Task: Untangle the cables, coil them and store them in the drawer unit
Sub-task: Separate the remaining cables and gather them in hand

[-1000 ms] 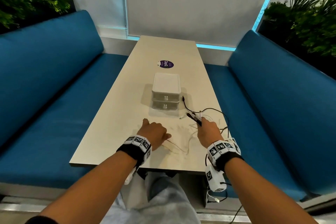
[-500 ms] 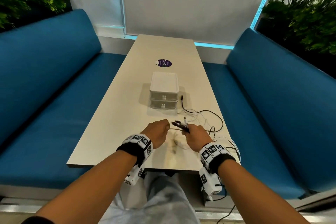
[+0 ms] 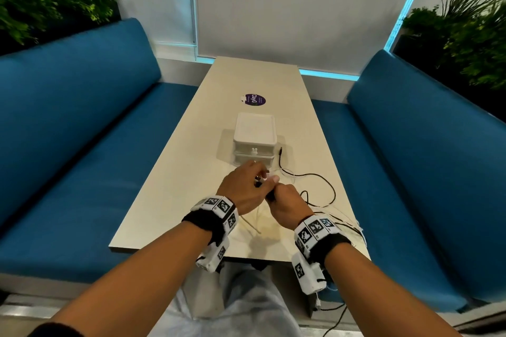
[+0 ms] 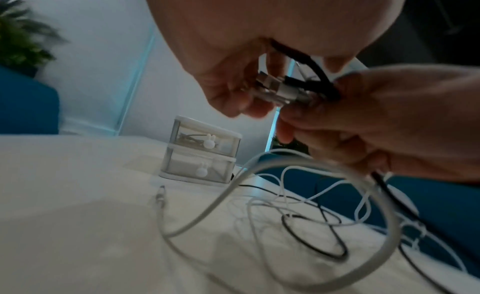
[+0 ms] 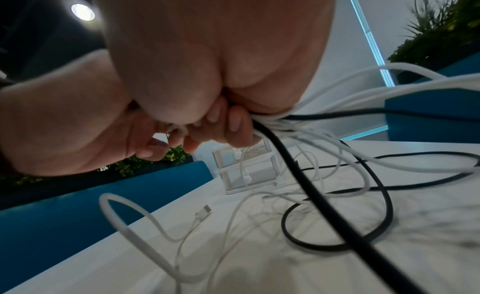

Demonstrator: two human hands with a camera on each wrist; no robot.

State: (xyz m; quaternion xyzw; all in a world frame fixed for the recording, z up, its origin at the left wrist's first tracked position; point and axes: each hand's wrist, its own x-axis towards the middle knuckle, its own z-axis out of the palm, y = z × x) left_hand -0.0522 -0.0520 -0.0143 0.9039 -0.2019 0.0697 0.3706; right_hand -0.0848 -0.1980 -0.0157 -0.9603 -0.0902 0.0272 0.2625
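— Cables (image 3: 319,186): where are they found?
— A bundle of plug ends (image 4: 283,91) is gripped in the curled right hand (image 3: 287,204), raised above the table (image 3: 175,189); loops are left trailing on it near the drawer unit (image 3: 254,142).
— And the left hand (image 3: 242,189)?
— Those plug ends are pinched by its fingertips.

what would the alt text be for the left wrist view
Two hands, the left hand and right hand, hold a bundle of cable plugs above a pale table. Tangled white cables and a black cable trail beneath them, and a small two-drawer unit stands behind.
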